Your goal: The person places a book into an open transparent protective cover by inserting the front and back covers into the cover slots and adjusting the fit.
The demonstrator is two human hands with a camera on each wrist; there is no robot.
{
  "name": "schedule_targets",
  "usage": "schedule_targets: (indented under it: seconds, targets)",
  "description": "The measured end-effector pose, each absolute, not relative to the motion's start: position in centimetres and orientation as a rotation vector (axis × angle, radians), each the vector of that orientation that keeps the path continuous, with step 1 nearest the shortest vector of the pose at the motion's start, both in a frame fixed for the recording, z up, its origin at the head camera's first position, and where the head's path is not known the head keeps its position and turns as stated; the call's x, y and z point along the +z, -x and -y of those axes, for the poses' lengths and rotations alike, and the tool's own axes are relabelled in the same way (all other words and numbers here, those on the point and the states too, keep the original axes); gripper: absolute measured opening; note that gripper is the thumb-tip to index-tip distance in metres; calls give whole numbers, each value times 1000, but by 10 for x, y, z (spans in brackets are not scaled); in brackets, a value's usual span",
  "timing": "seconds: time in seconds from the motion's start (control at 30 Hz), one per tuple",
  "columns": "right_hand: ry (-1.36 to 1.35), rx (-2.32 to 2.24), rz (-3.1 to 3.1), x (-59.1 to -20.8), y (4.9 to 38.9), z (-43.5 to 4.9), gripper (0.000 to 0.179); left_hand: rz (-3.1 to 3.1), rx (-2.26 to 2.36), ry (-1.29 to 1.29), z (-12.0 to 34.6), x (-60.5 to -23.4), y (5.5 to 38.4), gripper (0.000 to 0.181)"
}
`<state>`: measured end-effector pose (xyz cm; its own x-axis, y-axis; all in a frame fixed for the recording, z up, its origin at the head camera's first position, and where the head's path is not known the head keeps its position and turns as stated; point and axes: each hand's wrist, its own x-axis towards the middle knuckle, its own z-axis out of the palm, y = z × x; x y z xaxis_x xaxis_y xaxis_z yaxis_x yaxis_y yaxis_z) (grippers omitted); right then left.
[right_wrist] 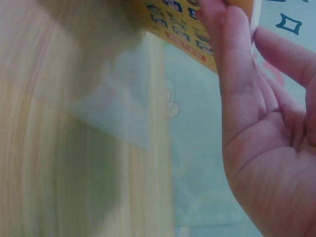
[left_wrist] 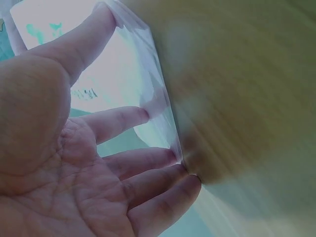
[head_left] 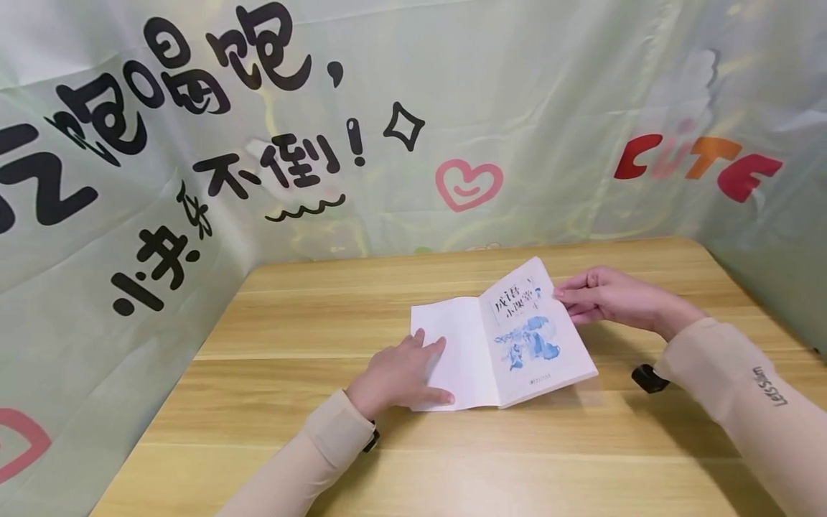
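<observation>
Pale wood grain runs across the table point(head_left: 291, 359) in my head view, and near its middle the book point(head_left: 530, 359) lies spread open. Its left page is blank white; the right one carries dark Chinese characters over a blue painted print. I see the left hand point(head_left: 400, 370) on the blank page, fingers splayed, thumb toward the lower edge. The right hand point(head_left: 620, 298), well apart from it, pinches the outer edge of the right-hand side, which tilts up off the wood. Behind stands a printed cloth point(head_left: 549, 86) with black lettering, a pink heart and the word CUTE.

From the left wrist I get the palm side that the head camera hides: fingers stretched out, their tips along the edge of the glaring white paper. How hard they press, I cannot tell.

My right wrist view gives the underside: a yellow cover point(right_wrist: 182, 29) with rows of small pictures and a red strip, unseen from above. Thumb and fingers sit on opposite faces of the book's edge, holding it between them.
</observation>
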<state>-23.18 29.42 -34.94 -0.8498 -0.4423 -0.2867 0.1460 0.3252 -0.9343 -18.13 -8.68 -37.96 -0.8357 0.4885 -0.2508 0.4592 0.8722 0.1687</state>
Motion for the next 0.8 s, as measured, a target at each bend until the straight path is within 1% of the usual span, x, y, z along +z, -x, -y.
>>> schedule_targets:
  seconds: [0.8]
  targets:
    - [219, -1592, -2203, -324, 233, -243, 54, -2764, 178, -711, 83, -376, 182, 94]
